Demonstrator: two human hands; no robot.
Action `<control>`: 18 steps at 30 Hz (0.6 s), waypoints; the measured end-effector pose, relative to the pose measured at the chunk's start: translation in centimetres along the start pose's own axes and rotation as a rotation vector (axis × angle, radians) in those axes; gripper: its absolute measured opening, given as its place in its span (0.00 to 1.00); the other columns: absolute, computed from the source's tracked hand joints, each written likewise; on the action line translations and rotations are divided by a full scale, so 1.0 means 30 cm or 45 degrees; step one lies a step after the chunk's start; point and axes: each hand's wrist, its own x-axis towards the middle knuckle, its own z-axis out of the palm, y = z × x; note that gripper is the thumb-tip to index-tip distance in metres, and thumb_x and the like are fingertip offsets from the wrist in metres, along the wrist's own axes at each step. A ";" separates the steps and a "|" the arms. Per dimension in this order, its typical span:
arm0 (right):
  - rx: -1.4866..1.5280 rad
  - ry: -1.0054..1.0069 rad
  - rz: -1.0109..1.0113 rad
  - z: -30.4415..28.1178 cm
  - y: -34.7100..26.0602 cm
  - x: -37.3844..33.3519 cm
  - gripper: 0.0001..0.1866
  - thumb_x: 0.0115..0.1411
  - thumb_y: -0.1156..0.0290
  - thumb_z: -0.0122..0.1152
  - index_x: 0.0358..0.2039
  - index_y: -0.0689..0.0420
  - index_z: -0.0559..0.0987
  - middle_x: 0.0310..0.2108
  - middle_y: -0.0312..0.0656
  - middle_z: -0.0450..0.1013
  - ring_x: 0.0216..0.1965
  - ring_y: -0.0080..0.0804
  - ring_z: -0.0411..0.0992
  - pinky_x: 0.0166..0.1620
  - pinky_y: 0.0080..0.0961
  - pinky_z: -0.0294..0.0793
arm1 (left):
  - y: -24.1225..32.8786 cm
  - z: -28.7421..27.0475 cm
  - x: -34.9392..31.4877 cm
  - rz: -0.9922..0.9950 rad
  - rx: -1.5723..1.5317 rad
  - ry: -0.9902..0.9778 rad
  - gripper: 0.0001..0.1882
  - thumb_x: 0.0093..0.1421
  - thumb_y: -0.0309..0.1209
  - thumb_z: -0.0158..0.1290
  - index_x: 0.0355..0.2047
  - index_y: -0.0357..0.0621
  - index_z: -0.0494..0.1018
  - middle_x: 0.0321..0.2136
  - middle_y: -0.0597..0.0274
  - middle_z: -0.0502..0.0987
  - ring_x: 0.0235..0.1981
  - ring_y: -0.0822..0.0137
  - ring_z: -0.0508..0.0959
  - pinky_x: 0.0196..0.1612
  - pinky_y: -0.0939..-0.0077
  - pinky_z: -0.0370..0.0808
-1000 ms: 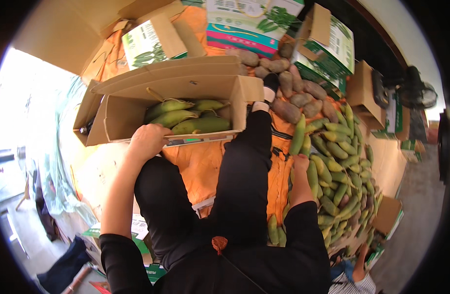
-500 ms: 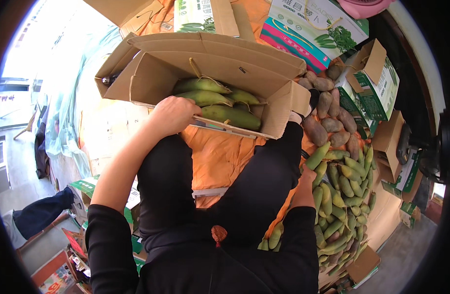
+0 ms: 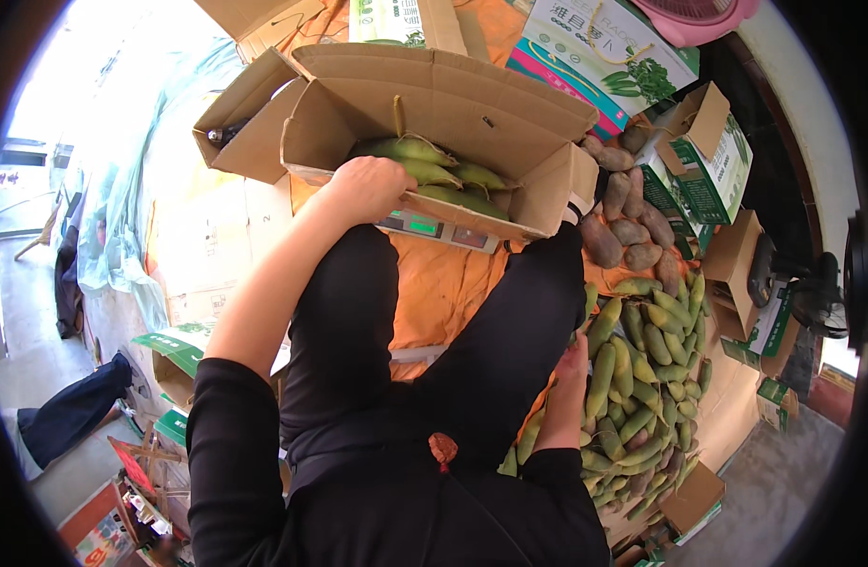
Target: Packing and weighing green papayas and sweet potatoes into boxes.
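An open cardboard box [image 3: 453,90] stands in front of my knees with several long green radishes [image 3: 472,198] lying in it. My left hand [image 3: 370,186] is closed over its near edge, fingers curled inside by the radishes. Under the box a scale [image 3: 420,224] shows a lit green display. Beside my right knee, my right hand [image 3: 571,367] is closed at the edge of a large pile of green radishes [image 3: 656,378]. A green radish [image 3: 590,299] sticks up just past its fingers, partly hidden by my leg, and seems to be in its grip.
Brownish-red tubers [image 3: 632,227] lie beyond the green pile, on orange cloth [image 3: 443,283]. Printed cartons [image 3: 604,57] and a pink fan [image 3: 703,14] stand at the far right. More open cartons [image 3: 736,265] line the right side. Plastic sheeting [image 3: 136,208] hangs at the left.
The view has shifted slightly. My right hand has drawn back a little toward me and my leg. The box's near side has come up, uncovering the scale's display; my left hand still grips its edge.
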 end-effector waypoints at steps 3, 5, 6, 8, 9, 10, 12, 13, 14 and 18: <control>-0.070 -0.176 -0.132 -0.030 -0.016 -0.094 0.24 0.52 0.53 0.62 0.43 0.55 0.72 0.40 0.37 0.71 0.40 0.31 0.68 0.43 0.32 0.67 | -0.007 0.003 -0.001 0.007 0.010 -0.001 0.13 0.48 0.30 0.56 0.36 0.51 0.79 0.31 0.58 0.78 0.36 0.55 0.77 0.40 0.62 0.73; -0.117 -0.292 -0.239 -0.044 -0.040 -0.149 0.27 0.53 0.55 0.61 0.48 0.59 0.70 0.46 0.40 0.71 0.47 0.36 0.68 0.50 0.36 0.66 | -0.008 0.004 0.005 0.024 0.012 0.012 0.13 0.48 0.31 0.56 0.36 0.51 0.78 0.31 0.58 0.78 0.36 0.55 0.77 0.40 0.62 0.73; -0.216 -0.290 -0.376 0.010 -0.081 -0.229 0.27 0.50 0.56 0.64 0.47 0.58 0.71 0.44 0.38 0.71 0.45 0.32 0.68 0.47 0.32 0.67 | -0.012 0.008 0.003 0.030 0.019 0.019 0.13 0.48 0.31 0.56 0.36 0.51 0.78 0.31 0.58 0.78 0.36 0.55 0.77 0.40 0.61 0.73; -0.316 -0.292 -0.523 0.102 -0.165 -0.368 0.28 0.47 0.57 0.66 0.46 0.57 0.72 0.43 0.37 0.71 0.42 0.28 0.69 0.43 0.27 0.67 | -0.012 0.003 -0.002 0.030 0.007 0.023 0.12 0.49 0.32 0.57 0.36 0.51 0.78 0.31 0.57 0.78 0.36 0.55 0.77 0.40 0.61 0.73; -0.393 -0.377 -0.639 0.131 -0.207 -0.423 0.31 0.47 0.58 0.66 0.49 0.60 0.69 0.45 0.39 0.70 0.45 0.32 0.68 0.48 0.29 0.66 | -0.011 0.000 -0.005 0.034 -0.004 0.024 0.12 0.49 0.32 0.57 0.36 0.51 0.78 0.31 0.57 0.78 0.36 0.54 0.77 0.40 0.61 0.73; -0.468 -0.464 -0.754 0.165 -0.249 -0.472 0.34 0.47 0.60 0.66 0.52 0.63 0.67 0.47 0.41 0.70 0.48 0.35 0.68 0.53 0.31 0.64 | -0.010 0.001 -0.004 0.034 -0.005 0.030 0.12 0.49 0.32 0.57 0.36 0.51 0.78 0.31 0.57 0.78 0.36 0.54 0.77 0.40 0.61 0.73; -0.525 -0.530 -0.831 0.252 -0.332 -0.574 0.37 0.45 0.60 0.68 0.52 0.65 0.67 0.47 0.42 0.69 0.48 0.34 0.68 0.53 0.30 0.64 | -0.010 0.005 -0.001 0.028 0.013 0.022 0.12 0.49 0.33 0.57 0.37 0.51 0.78 0.31 0.56 0.78 0.37 0.54 0.77 0.40 0.61 0.73; -0.581 -0.587 -0.905 0.294 -0.372 -0.621 0.40 0.42 0.60 0.69 0.52 0.68 0.66 0.47 0.43 0.69 0.48 0.33 0.68 0.53 0.28 0.64 | -0.003 0.000 0.004 0.034 0.009 0.024 0.12 0.49 0.33 0.57 0.37 0.51 0.78 0.31 0.56 0.78 0.37 0.54 0.77 0.40 0.61 0.73; -0.625 -0.650 -0.955 0.334 -0.412 -0.651 0.40 0.42 0.60 0.69 0.53 0.69 0.66 0.47 0.43 0.69 0.49 0.33 0.68 0.53 0.28 0.64 | 0.005 -0.009 0.009 0.017 0.034 -0.019 0.13 0.49 0.33 0.57 0.37 0.51 0.78 0.31 0.56 0.78 0.38 0.55 0.77 0.41 0.61 0.73; -0.804 -0.943 -1.067 0.624 -0.508 -0.759 0.39 0.44 0.62 0.66 0.54 0.70 0.65 0.48 0.43 0.69 0.50 0.31 0.68 0.54 0.26 0.63 | -0.001 -0.008 -0.001 -0.014 0.055 -0.055 0.14 0.50 0.32 0.56 0.39 0.52 0.77 0.33 0.56 0.78 0.40 0.55 0.76 0.43 0.63 0.73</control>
